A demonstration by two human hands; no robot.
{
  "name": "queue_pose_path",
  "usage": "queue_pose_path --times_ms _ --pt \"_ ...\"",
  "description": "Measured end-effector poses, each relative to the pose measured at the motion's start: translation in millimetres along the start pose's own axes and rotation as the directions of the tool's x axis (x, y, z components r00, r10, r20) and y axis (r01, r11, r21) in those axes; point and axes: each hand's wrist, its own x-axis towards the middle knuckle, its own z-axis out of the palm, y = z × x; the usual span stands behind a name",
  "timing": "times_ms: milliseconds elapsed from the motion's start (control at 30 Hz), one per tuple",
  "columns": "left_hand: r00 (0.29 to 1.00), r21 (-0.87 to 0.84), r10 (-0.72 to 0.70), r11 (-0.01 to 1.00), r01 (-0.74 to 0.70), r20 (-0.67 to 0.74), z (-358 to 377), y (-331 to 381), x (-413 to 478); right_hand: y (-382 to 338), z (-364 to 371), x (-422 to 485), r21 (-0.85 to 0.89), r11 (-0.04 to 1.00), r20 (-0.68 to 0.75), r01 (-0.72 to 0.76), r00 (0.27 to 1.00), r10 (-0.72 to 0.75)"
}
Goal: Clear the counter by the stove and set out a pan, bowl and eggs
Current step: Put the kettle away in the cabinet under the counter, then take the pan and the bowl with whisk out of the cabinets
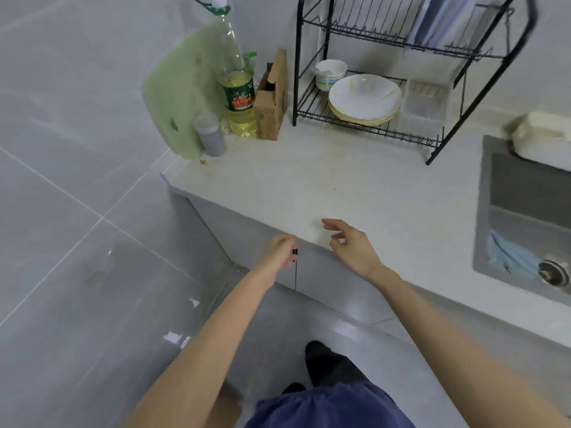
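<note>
Hands at lower centre: left hand (279, 253), fingers curled on a small black handle (295, 251) of the cabinet front; right hand (349, 245) released, fingers loosely spread over the near edge of the table (309, 180). Right edge: sink (525, 193), blue cloth (506, 254) inside. Upper centre: oil bottle (238, 97), carton (273, 100). Upper right: black rack (297, 72); bowl (330, 74) on its lower shelf, beside stacked plates (364, 98).
</note>
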Motion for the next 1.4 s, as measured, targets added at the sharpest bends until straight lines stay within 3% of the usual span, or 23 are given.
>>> queue_pose_path --times_ms 167,367,500,667,1033,1233,1400 --pt "0.973 0.165 0.141 0.971 -0.172 0.185 17.1 3.6 -37.3 5.6 -14.4 -70.9 0.094 0.992 -0.231 -0.086 0.967 0.106" --pt "0.882 0.273 0.222 0.895 -0.354 0.415 79.7 20.7 -94.1 21.8 -44.7 -175.8 0.25 0.95 -0.477 -0.188 0.83 0.29" --pt "0.783 0.292 0.253 0.828 -0.479 0.568 139.1 26.4 -138.5 35.0 -71.6 -247.8 0.289 0.928 -0.618 -0.234 0.695 0.367" --pt "0.607 0.273 0.231 0.735 -0.621 0.76 226.7 21.7 -209.7 56.3 -98.1 -348.2 0.362 0.889 -0.751 -0.282 0.477 0.457" --pt "0.202 0.119 0.077 0.589 -0.8 0.976 384.3 -71.9 -411.5 91.8 -102.4 -603.9 0.535 0.778 -0.828 -0.33 -0.017 0.561" --pt "0.018 0.009 0.009 0.578 -0.816 1.0 441.8 -151.3 -540.5 108.0 -94.7 -752.5 0.565 0.728 -0.822 -0.389 -0.186 0.539" --pt "-0.082 -0.045 -0.035 0.592 -0.805 0.996 484.7 -208.4 -631.7 116.4 -81.8 -854.2 0.614 0.681 -0.789 -0.399 -0.29 0.542"
